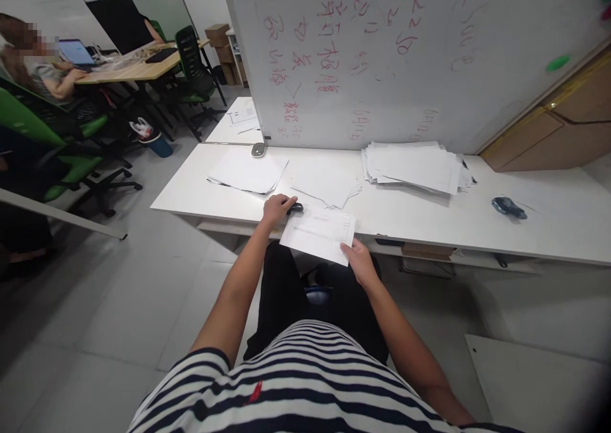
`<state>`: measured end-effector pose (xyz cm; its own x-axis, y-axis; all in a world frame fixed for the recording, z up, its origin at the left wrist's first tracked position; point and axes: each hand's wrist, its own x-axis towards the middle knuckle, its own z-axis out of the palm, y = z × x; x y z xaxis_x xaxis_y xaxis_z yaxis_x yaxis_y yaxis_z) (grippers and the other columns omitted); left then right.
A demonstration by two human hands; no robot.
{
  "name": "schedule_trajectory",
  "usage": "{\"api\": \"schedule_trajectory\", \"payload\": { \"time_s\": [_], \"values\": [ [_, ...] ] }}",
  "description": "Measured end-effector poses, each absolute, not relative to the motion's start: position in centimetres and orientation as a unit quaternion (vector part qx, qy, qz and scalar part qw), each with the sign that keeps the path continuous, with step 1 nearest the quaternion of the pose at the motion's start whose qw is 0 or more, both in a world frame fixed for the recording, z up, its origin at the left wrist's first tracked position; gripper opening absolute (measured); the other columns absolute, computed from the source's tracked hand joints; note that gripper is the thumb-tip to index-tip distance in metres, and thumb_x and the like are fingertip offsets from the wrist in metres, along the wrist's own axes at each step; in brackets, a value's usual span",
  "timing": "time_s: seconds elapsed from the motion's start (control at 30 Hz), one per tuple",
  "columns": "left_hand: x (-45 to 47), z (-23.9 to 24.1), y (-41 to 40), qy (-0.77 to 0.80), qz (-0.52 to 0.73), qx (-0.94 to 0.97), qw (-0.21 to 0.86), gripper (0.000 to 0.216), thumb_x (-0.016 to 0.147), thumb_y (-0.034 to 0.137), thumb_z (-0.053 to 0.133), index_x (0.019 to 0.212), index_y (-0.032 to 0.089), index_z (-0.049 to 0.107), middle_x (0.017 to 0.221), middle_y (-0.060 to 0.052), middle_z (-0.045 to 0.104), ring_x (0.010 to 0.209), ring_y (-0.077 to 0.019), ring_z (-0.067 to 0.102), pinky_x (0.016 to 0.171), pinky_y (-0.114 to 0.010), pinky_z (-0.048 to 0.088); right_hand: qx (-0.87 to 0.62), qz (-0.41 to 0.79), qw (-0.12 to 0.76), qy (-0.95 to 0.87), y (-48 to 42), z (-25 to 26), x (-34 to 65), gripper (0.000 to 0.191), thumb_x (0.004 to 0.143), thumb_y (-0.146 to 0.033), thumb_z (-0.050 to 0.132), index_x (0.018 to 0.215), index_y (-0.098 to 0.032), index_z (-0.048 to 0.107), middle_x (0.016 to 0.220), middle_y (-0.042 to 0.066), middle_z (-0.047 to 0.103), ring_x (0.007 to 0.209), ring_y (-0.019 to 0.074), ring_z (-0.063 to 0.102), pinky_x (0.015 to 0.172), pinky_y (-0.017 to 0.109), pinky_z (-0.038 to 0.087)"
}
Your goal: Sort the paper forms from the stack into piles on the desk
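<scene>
My left hand (277,209) is closed around a small black stapler (296,207) at the desk's front edge. The stapler sits at the upper left corner of a printed sheet of paper (319,232); whether its jaws are pressed together I cannot tell. With thumb and fingers, my right hand (358,258) pinches that paper by its lower right corner. The paper reaches past the desk edge over my lap. Just behind it lies a loose, fanned stack of white sheets (327,184), and a second stack (248,170) rests to its left.
A thick paper pile (410,165) and a dark blue object (508,207) lie on the white desk (568,223). A computer mouse (258,149) sits by the whiteboard (305,57), which stands along the back. At far left, a person (52,76) sits at another table.
</scene>
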<state>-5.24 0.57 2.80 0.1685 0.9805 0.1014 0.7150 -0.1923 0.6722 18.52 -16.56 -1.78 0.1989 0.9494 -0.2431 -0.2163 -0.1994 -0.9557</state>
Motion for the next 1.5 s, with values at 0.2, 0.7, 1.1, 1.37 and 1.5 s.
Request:
{"api": "schedule_trajectory", "payload": {
  "time_s": [0.2, 0.7, 1.1, 1.37, 1.5],
  "values": [
    [-4.0, 5.4, 1.4, 0.555, 0.313, 0.724, 0.264, 0.030, 0.079, 0.053, 0.057, 0.082, 0.024, 0.063, 0.088, -0.001, 0.067, 0.083, -0.0190, 0.056, 0.075, -0.030, 0.036, -0.561, 0.547, 0.533, -0.320, -16.8, -1.9, 18.3, 0.044, 0.070, -0.042, 0.069, 0.107, -0.019, 0.064, 0.109, 0.008, 0.070, 0.097, 0.0265, 0.067, 0.090, 0.044, 0.051],
    [0.4, 1.2, 5.1, 0.596, 0.170, 0.762, 0.189, 0.040, 0.080, 0.045, 0.055, 0.051, 0.020, 0.046, 0.055, -0.007, 0.052, 0.077, -0.0273, 0.057, 0.068, -0.034, 0.035, -0.633, 0.460, 0.503, -0.366, -16.3, -3.5, 19.2, 0.046, 0.077, -0.051, 0.061, 0.110, -0.019, 0.063, 0.110, 0.008, 0.069, 0.102, 0.0261, 0.063, 0.090, 0.043, 0.049],
    [-2.4, 4.9, 4.2, 0.567, 0.489, 0.602, 0.276, 0.049, 0.087, 0.062, 0.036, 0.060, 0.022, 0.039, 0.056, 0.001, 0.037, 0.057, -0.0135, 0.037, 0.057, -0.029, 0.028, -0.639, 0.441, 0.534, -0.335, -16.3, -3.7, 18.2, 0.044, 0.073, -0.047, 0.066, 0.108, -0.020, 0.061, 0.110, 0.008, 0.069, 0.101, 0.0262, 0.064, 0.091, 0.045, 0.048],
    [-5.1, 2.6, 0.5, 0.576, 0.314, 0.742, 0.134, 0.040, 0.093, 0.044, 0.034, 0.061, 0.022, 0.044, 0.066, -0.005, 0.050, 0.072, -0.0204, 0.049, 0.069, -0.032, 0.031, -0.615, 0.447, 0.560, -0.330, -16.3, -3.4, 19.7, 0.043, 0.072, -0.051, 0.066, 0.100, -0.018, 0.067, 0.103, 0.008, 0.072, 0.096, 0.0273, 0.066, 0.086, 0.042, 0.051],
    [-5.1, 1.2, 0.1, 0.610, 0.309, 0.724, 0.095, 0.038, 0.095, 0.036, 0.029, 0.062, 0.022, 0.042, 0.066, -0.005, 0.048, 0.072, -0.0208, 0.049, 0.069, -0.032, 0.028, -0.656, 0.402, 0.540, -0.343, -17.1, -2.4, 21.4, 0.047, 0.071, -0.054, 0.064, 0.100, -0.017, 0.069, 0.096, 0.008, 0.073, 0.094, 0.0295, 0.066, 0.082, 0.043, 0.052]
  ]
}}
